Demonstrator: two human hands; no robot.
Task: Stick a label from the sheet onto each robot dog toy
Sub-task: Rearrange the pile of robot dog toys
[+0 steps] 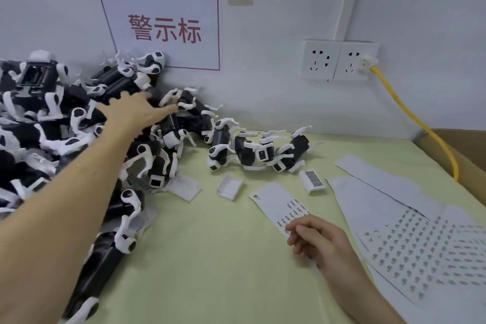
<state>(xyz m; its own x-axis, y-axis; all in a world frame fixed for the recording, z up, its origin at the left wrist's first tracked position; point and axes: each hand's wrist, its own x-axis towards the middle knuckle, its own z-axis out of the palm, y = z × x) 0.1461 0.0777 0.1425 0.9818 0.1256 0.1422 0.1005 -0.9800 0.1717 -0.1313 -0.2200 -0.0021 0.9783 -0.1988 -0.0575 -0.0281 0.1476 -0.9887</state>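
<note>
A big heap of black-and-white robot dog toys [44,123] fills the left side of the table and leans against the wall. My left hand [136,110] reaches over the heap, fingers spread and touching a toy near the wall. A few more toys [252,150] lie in a row at the middle. A narrow label sheet [278,205] lies on the green table. My right hand [315,239] rests at its near end, fingers loosely curled, fingertips at the sheet's edge; whether it pinches a label I cannot tell.
Larger label sheets [420,252] cover the right side. Small white plastic parts [230,187], one with a barcode [313,181], lie mid-table. A yellow cable [410,113] runs from the wall socket [339,60] down past a cardboard box [460,144].
</note>
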